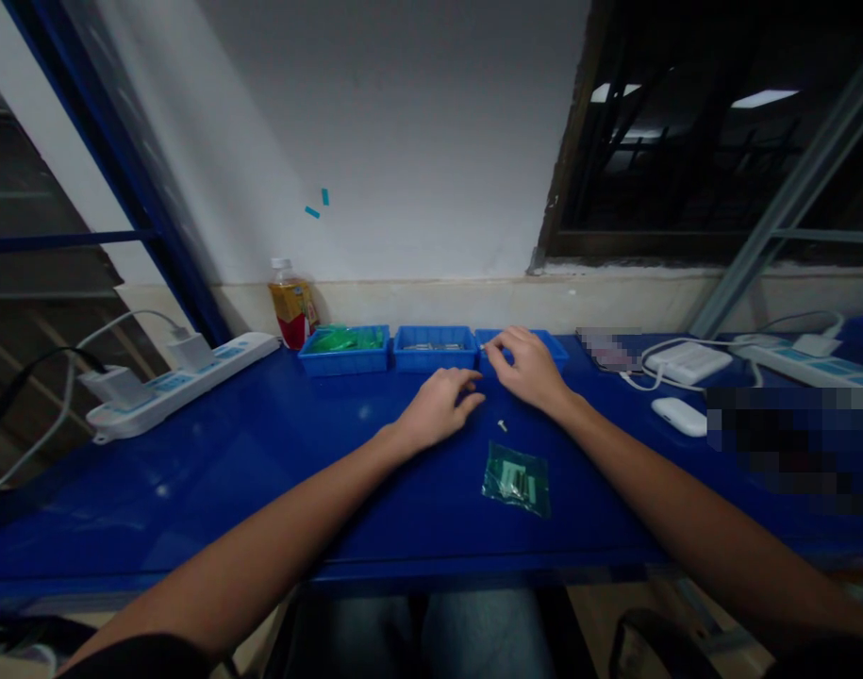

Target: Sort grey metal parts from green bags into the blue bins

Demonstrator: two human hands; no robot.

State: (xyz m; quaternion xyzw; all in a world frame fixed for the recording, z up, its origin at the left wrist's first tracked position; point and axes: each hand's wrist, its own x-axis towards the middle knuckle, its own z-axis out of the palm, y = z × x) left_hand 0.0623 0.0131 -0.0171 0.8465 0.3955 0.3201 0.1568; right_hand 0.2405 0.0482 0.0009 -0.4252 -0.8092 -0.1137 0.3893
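My left hand (445, 407) is over the blue table in front of the middle blue bin (435, 360), its thumb and fingers apart and nothing between them. At the front of the right blue bin (558, 354), my right hand (522, 366) has thumb and fingertips pinched together; something tiny and pale shows at the tips, too small to name. A small white screw-like piece (502, 425) lies on the table below the hands. Nearer to me is a clear greenish bag (516, 479) with several small metal pieces inside. The left blue bin (344, 362) holds green bags; metal pieces lie in the middle one.
A drink bottle (291, 306) stands behind the left bin. Power strips (183, 385) with cables sit at the left and far right. White devices (678, 416) and a cable lie right of my right hand, beside a pixelated area. A wall (403, 141) rises behind the table.
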